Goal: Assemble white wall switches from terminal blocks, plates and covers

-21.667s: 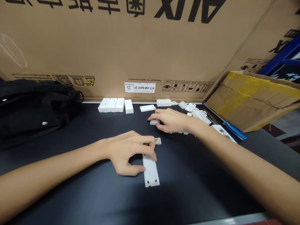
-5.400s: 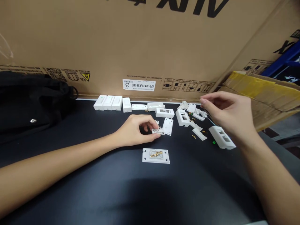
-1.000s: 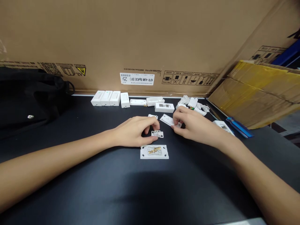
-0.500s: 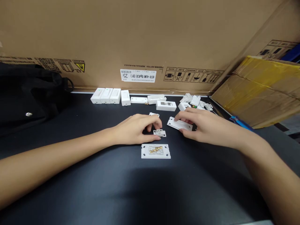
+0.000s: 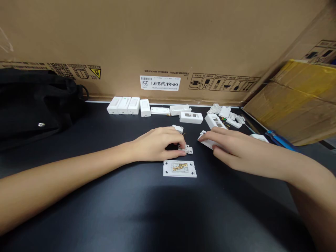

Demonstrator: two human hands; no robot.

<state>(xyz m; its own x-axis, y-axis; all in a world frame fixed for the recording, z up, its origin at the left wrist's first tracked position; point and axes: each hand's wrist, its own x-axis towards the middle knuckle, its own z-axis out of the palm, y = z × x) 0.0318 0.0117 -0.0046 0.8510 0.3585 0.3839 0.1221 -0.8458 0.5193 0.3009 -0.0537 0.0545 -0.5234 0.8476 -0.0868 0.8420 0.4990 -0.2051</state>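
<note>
My left hand (image 5: 160,144) pinches a small white plastic piece (image 5: 188,149) between thumb and forefinger, low over the black table. Just in front of it lies a white base plate (image 5: 168,168), flat, with brass contact strips (image 5: 180,167) in its middle and holes near its ends. Another small white part (image 5: 178,128) shows behind my left fingers. Over to the right, my right hand (image 5: 225,145) has its fingers closed on a plain white plate (image 5: 207,140), which is slanted and partly covered by the fingers.
White switch-like boxes (image 5: 123,105) stand in a row at the back left. White housings (image 5: 191,117) and a heap of loose white parts (image 5: 225,113) lie farther right. A black bag (image 5: 36,105), large cardboard box (image 5: 157,42), taped carton (image 5: 294,101) and blue tool (image 5: 280,140) border the area.
My right hand has moved right with the plate, which now slants more steeply. My left hand stays at the small piece, its fingers closer round it. The whole view has shifted slightly.
</note>
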